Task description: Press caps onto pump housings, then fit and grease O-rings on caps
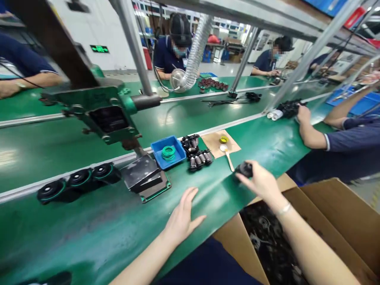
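Note:
My right hand [261, 180] grips a round black plastic part [245, 169], smeared a little by motion, over the bench's front edge. My left hand [183, 217] hovers above the green mat with fingers stretched out and thumb apart, holding nothing. Beyond it stands a blue tray [157, 156] with a stack of green rubber rings [168, 153]. Beside the tray lie several black parts with metallic cylinders [200, 159]. On a cardboard sheet [209, 139] rest a yellow-rimmed lid [223, 139] and a white cup, with a wooden stick [229, 160] leaning from it.
A green press [101, 113] with a metal block [141, 172] stands left. Several black housings with green rings [78, 178] line up beside it. An open cardboard box [332, 213] of black parts sits right, below the bench. A co-worker's arm [314, 134] reaches in from the right.

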`<state>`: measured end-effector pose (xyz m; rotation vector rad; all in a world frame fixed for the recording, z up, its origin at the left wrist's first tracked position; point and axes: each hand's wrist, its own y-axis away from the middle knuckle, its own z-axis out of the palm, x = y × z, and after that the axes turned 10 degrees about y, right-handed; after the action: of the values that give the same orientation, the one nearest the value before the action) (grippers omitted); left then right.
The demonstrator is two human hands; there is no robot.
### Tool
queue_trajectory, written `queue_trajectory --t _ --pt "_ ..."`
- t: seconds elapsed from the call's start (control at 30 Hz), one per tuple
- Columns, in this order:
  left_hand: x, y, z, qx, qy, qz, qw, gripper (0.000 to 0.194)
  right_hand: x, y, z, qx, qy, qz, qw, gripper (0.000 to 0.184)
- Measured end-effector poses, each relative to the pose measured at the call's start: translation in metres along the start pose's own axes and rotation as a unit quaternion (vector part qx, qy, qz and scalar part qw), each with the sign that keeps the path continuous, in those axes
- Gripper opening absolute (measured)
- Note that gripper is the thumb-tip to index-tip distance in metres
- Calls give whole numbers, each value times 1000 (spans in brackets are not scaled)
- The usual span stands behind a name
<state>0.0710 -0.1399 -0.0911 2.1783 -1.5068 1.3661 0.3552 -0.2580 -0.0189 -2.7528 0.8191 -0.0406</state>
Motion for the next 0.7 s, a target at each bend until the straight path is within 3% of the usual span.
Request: queue_trajectory --t 0.17,0.23,0.3,0.4,0.47,0.53,0.6,0.7 --pt "-12 -3 3 -65 -31 -8 997 51 127 -69 1 9 60 180 982 80" --pt "-14 -4 3 -67 -39 -14 997 49 162 -71 -5 44 87 233 967 74" --pt "-15 -6 2 -62 -44 -22 997 48 184 -50 -9 79 111 289 948 58" --pt "-16 -8 3 -58 -50 -17 997 48 188 17 7 62 128 356 924 42" --pt "-17 -9 4 -62 -58 -8 996 47 176 70 38 -11 114 361 925 42" --pt "-17 -10 5 -71 -71 4 995 47 157 115 81 -120 73 326 935 34" --pt "-16 -11 6 -77 -86 18 993 45 139 143 127 -227 30 274 934 38" --pt "-14 -11 8 -75 -104 34 991 45 125 151 183 -344 -8 238 908 43"
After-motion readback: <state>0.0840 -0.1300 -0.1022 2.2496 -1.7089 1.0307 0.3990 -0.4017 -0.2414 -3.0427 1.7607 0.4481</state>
